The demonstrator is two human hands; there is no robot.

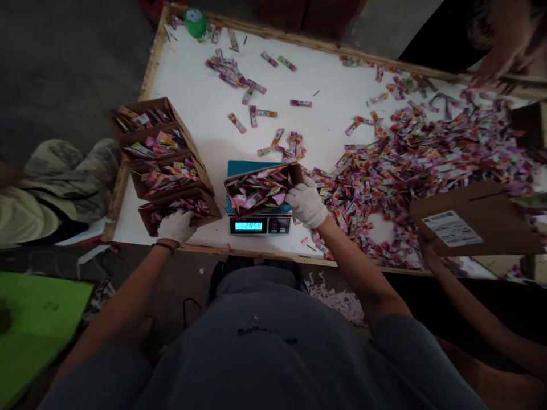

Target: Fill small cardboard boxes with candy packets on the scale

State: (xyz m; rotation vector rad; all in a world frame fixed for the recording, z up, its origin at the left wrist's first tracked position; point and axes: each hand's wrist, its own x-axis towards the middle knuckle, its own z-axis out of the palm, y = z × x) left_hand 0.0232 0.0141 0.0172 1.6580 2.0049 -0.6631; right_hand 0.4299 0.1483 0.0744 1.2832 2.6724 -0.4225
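A small cardboard box (pixel 233 183) full of colourful flat packets (pixel 260 191) rests, slightly askew, on a digital scale (pixel 280 225) with a blue platform and a lit display. My right hand (pixel 306 203), in a white glove, grips the right end of this box. To the left, several similar filled boxes stand in a row. My left hand (pixel 176 226), also gloved, is closed over the near side of the nearest box (pixel 149 221); its fingertips are partly hidden among the packets.
A large heap of loose packets (pixel 427 148) covers the right of the white table (pixel 192 85), which has a raised wooden rim (pixel 149 68). Green tape (pixel 195 23) stands at the far left corner. At right, another person's arm reaches to a labelled cardboard carton (pixel 491 216); other people are around the table.
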